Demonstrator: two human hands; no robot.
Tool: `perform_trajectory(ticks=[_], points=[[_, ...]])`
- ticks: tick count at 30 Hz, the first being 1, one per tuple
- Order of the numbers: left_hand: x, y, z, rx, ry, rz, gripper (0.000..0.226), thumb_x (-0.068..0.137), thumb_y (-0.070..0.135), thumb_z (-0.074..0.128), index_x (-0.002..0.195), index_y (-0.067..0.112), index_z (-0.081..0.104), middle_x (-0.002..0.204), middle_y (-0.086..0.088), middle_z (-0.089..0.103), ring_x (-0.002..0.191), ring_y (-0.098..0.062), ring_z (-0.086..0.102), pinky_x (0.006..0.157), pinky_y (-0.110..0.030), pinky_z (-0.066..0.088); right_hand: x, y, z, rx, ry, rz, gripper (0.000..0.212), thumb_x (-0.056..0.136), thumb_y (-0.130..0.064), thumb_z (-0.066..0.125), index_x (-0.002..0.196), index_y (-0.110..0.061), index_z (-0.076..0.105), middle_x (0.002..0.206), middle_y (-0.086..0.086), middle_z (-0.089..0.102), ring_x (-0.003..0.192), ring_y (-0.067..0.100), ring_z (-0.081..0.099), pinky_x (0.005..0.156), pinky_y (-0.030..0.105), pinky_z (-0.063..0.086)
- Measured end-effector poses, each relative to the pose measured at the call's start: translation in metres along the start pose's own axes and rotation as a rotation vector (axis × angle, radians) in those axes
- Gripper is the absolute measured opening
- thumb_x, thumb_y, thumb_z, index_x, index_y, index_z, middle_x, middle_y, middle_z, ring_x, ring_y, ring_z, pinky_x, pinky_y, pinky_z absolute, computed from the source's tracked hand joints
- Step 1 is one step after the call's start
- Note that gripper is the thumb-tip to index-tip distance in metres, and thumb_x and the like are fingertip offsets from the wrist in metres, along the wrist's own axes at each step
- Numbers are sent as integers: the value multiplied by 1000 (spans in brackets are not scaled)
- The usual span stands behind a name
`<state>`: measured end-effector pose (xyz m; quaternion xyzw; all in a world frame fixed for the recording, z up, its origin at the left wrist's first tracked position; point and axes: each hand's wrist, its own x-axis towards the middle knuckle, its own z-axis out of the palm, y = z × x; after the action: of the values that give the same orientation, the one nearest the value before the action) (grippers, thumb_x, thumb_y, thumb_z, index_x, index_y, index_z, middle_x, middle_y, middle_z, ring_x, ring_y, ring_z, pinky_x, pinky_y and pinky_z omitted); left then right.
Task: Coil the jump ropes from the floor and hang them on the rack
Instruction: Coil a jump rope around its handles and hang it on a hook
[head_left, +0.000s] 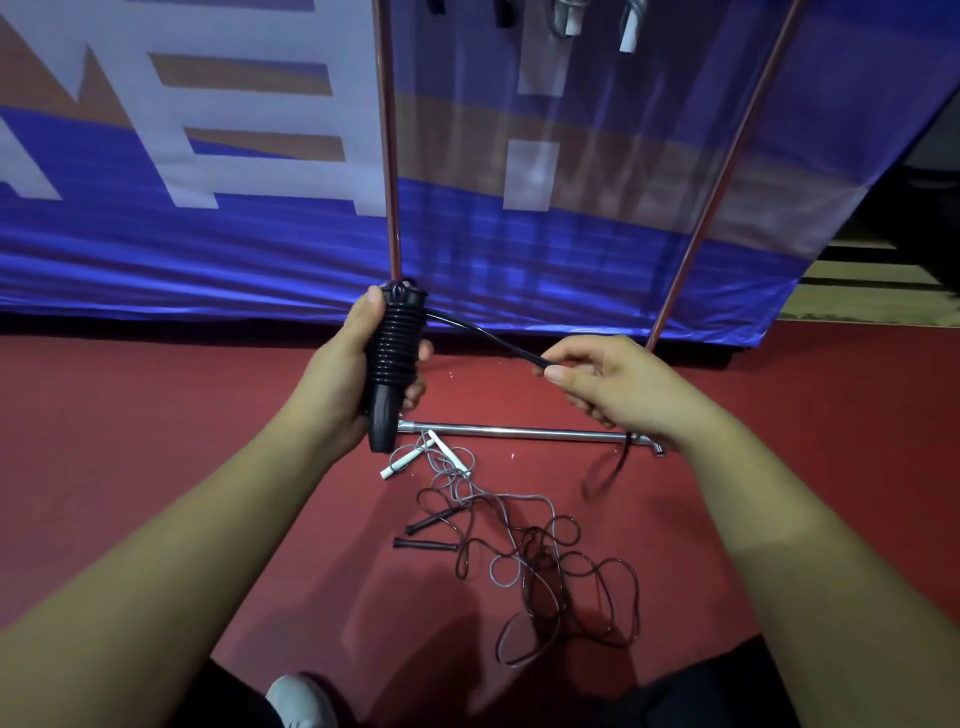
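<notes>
From the head camera, nearest of all are the two bare forearms reaching forward, with a pale shoe (298, 699) at the bottom edge. The left hand (345, 371) is clenched around the black handles (387, 405) of a jump rope, held roughly upright, with the black rope (396, 332) already wound around them in a tight stack of turns. From the top of that stack the free run of cord slopes down and to the right into the right hand (605, 387), which pinches it between thumb and fingertips; the rest of the cord seems to trail down behind that hand to a loose loop (602, 475) on the floor.

The next wrap turns on this: the cord's long axis runs left to right between the hands, the right hand is the one holding the free end, and the handles' axis stands across it, so I judge the right hand must carry the cord around the bundle.

On the red floor (156, 441) between the arms lie two more ropes, tangled together: one grey with white handles (410, 460), one dark with thin black handles (426, 544). Beyond them is the rack's chrome base bar (519, 431), with two reddish uprights (389, 156) rising in front of a blue banner (208, 249). At least four handles hang at the top edge.
</notes>
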<state>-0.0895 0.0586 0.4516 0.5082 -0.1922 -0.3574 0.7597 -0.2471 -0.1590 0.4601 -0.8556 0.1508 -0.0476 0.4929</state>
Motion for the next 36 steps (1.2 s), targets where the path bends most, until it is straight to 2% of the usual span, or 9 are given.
perform_trajectory(ticks=[5,8,13,16,21,25,29,33,36], points=[[-2,7,6,-227,-96,-103,44,101,57,30,98,22,57,69,-5,50,42,-16,40,41,-19,35,-2,-1,3,-131,-20,18,15,98,-24,58,95,-22,72,55,-5,50,45,3,40,48,21,34],[1,3,3,-81,38,-129,47,100,59,35,102,19,59,70,-8,54,43,-19,43,41,-22,38,-3,-6,3,-125,-14,24,14,97,-25,60,94,-23,74,55,-5,49,44,2,40,46,18,33],[1,-3,2,533,247,31,29,99,45,53,101,17,60,72,-8,65,50,-20,55,56,-31,47,-13,-19,5,-113,-128,-23,13,92,-31,68,95,-21,75,52,-6,50,47,3,40,50,15,35],[4,-6,-7,883,236,88,29,91,56,59,101,29,62,75,2,69,56,-11,63,67,-37,54,-13,-25,7,-240,-164,-86,9,91,-32,69,90,-26,76,63,-10,61,58,0,48,61,19,40],[-2,-26,6,1791,140,198,43,95,63,41,122,30,48,110,-4,68,101,-34,64,73,-38,46,-13,-37,25,-260,-184,-191,13,91,-28,68,86,-20,76,65,10,56,59,11,41,58,30,34],[-9,-41,18,1808,-179,110,39,94,62,20,103,30,40,102,-8,69,98,-34,62,68,-37,36,-10,-35,22,-200,-133,-167,11,89,-26,69,86,-19,78,65,4,61,59,5,44,60,29,36],[-17,-47,25,1759,-365,185,55,82,69,22,115,34,47,84,-2,66,88,-31,62,68,-36,43,-10,-31,16,-156,-17,-123,10,90,-18,69,84,-14,77,48,-15,52,47,0,42,53,17,32],[-18,-43,29,1692,-337,273,75,60,100,30,118,52,42,80,8,69,80,-20,66,67,-33,47,-11,-33,13,-87,53,-151,8,92,-12,66,87,-10,72,41,-23,50,44,-4,49,49,7,32],[-18,-41,31,1599,-263,333,57,68,92,36,105,51,47,68,10,63,64,-12,57,60,-29,40,-9,-32,16,-34,111,-156,7,92,-13,67,87,-10,72,42,-23,51,45,-5,50,51,6,33]])
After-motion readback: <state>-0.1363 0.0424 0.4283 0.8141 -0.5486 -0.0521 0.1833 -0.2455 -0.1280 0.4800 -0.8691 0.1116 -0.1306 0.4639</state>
